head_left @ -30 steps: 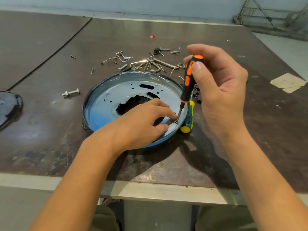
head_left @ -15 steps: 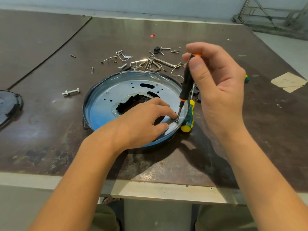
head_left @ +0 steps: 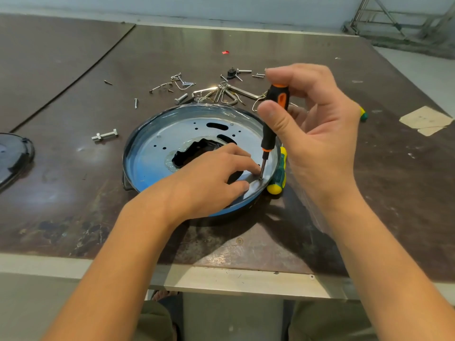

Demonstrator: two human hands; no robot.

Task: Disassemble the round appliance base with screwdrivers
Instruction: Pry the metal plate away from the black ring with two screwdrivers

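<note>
Two hands: both at work over the round base point(head_left: 157, 134), which sits on the brown table point(head_left: 73, 205) near its front edge, in front of the person.
Left hand point(head_left: 209, 183): lies flat on the near side of the base plate, fingers loosely spread and holding nothing; forefinger tip beside the driver blade.
Screw point(head_left: 260, 178): at the plate's near-right rim, under the blade tip; too small to tell how far out it is.
Right hand point(head_left: 317, 134): thumb and fingertips clamped round the top of the orange-and-black screwdriver point(head_left: 273, 116), which stands nearly upright.
Step (judged): backing out a rim screw.
Handling (judged): thin pressed metal, stiff but light, smooth and glossy; likely to skid or spin under torque unless pressed down. The jagged centre opening may be sharp.
Where to hold (judged): palm on the flat plate or fingers on the raised rim, clear of the centre hole.
Spare driver: green-and-yellow screwdriver point(head_left: 278, 178) lies on the table, touching the base's right rim.
Left of base: loose bolt point(head_left: 104, 135); a black cover point(head_left: 12, 156) at the frame edge.
Beyond base: scattered screws and wire clips point(head_left: 216, 92).
</note>
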